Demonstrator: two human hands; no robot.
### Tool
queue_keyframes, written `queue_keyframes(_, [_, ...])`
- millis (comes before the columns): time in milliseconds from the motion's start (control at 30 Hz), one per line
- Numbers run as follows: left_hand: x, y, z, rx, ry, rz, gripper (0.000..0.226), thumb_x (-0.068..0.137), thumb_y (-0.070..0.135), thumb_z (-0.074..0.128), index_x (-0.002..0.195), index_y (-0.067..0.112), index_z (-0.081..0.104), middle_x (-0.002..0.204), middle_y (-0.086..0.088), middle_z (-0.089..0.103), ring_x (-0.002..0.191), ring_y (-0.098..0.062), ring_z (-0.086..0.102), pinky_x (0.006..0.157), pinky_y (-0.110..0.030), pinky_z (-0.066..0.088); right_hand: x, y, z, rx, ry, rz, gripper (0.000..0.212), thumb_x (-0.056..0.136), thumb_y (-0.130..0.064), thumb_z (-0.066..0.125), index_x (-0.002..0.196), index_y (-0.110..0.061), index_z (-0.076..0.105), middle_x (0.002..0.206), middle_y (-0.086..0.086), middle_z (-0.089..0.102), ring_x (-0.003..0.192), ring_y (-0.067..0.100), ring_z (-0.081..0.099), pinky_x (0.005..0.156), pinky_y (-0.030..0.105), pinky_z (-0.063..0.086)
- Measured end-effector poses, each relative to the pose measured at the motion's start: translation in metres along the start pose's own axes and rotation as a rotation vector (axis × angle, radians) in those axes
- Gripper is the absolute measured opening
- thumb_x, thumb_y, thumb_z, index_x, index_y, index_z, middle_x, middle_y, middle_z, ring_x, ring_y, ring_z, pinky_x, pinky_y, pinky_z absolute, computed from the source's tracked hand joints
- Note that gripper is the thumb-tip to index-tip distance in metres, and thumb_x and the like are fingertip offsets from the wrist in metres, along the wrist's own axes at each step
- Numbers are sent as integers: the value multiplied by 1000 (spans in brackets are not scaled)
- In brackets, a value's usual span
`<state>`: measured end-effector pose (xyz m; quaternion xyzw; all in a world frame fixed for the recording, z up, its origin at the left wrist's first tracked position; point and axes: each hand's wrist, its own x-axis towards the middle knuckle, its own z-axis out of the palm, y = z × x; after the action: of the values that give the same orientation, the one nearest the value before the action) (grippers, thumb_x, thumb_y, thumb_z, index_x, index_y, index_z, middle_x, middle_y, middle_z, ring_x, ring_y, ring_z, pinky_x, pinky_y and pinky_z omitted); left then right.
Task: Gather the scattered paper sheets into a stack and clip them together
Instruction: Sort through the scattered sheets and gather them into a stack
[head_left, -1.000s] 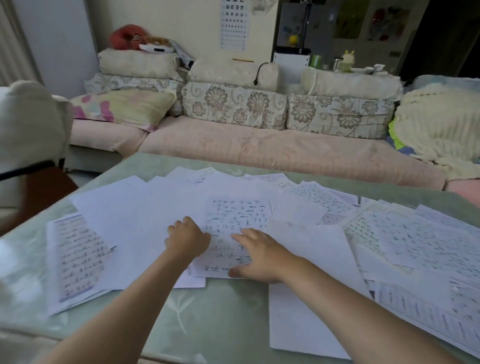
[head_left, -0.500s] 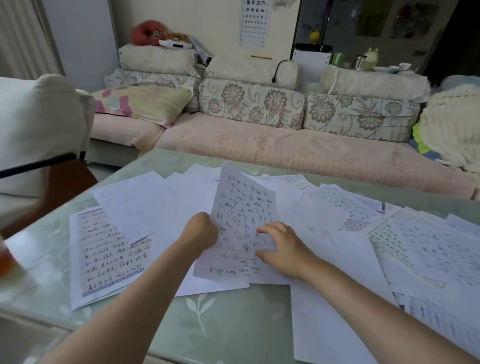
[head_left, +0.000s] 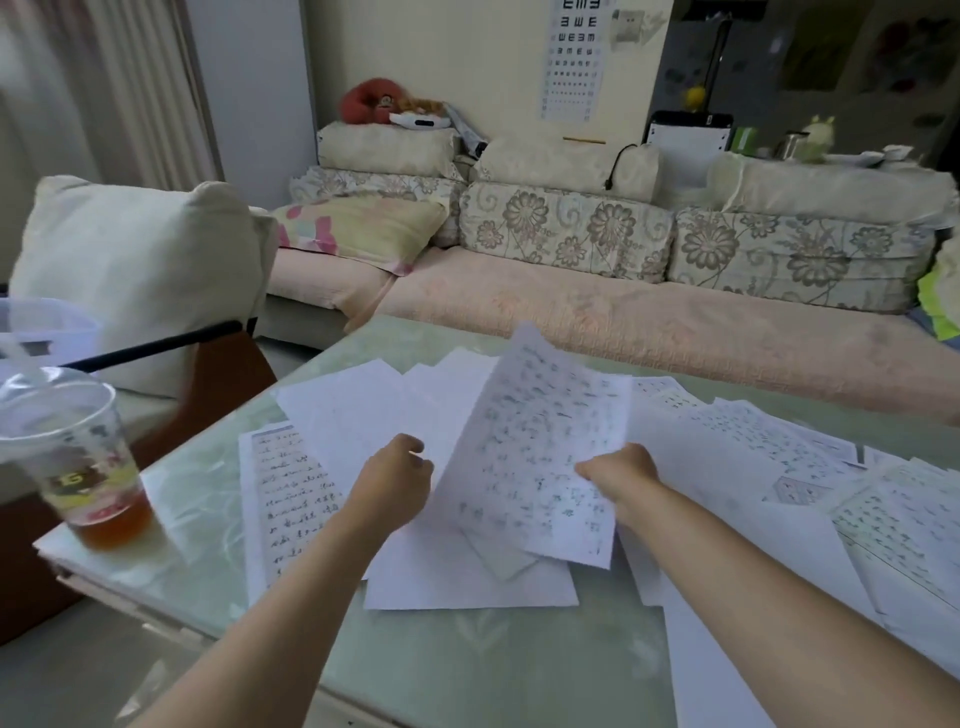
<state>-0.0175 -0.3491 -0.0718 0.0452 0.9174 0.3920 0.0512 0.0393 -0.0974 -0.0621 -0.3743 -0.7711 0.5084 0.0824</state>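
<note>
Sofa-side table (head_left: 467, 670) strewn with paper sheets (head_left: 753, 431). Right hand (head_left: 618, 478) pinches the lifted sheet (head_left: 540, 452) at its lower right edge — long axis pointing away from the person; left hand (head_left: 395, 478), curled and apparently empty, sits just left of that sheet, best placed to steady it.

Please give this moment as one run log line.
right hand pinches handwritten sheet, raised above table | left hand curled beside it, grip unclear | no stack yet

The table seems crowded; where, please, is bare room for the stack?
Bare table lies at the near edge, below the blank sheet, and between the cup and the leftmost written sheet. Middle and right are crowded with paper.
</note>
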Motion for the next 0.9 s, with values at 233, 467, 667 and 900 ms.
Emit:
queue_keyframes(233, [34, -4, 0, 249, -23, -194, 37, 93, 23, 52, 125, 7, 46, 126, -15, 49, 121, -34, 42, 91, -42, 48, 26, -2, 9, -403, -42, -102, 60, 73, -15, 80, 120, -3, 45, 104, 11, 60, 86, 23, 61, 66, 32, 53])
queue_keyframes(467, [45, 5, -1, -509, -44, -355, 33, 87, 27, 70, 75, 1, 52, 69, -10, 51, 57, -25, 51, 54, -24, 41, 40, 12, 17, -402, -165, -225, 74, 71, -17, 83, 132, -15, 42, 118, 3, 60, 99, 22, 60, 82, 35, 54])
queue_keyframes(667, [46, 0, -4, -599, -25, -370, 22, 85, 24, 74, 83, 4, 64, 91, -14, 72, 80, -31, 71, 81, -50, 59, 34, 15, 6, -331, -309, -332, 63, 72, -9, 84, 124, -22, 50, 114, -3, 63, 106, 19, 61, 87, 33, 51])
queue_keyframes(900, [30, -5, -16, -425, -38, -187, 22, 88, -1, 50, 98, 11, 65, 89, -8, 69, 77, -25, 66, 65, -32, 57, 31, 14, -2, -284, -243, -362, 20, 83, -12, 74, 100, -20, 68, 99, -3, 74, 87, 14, 69, 79, 33, 58])
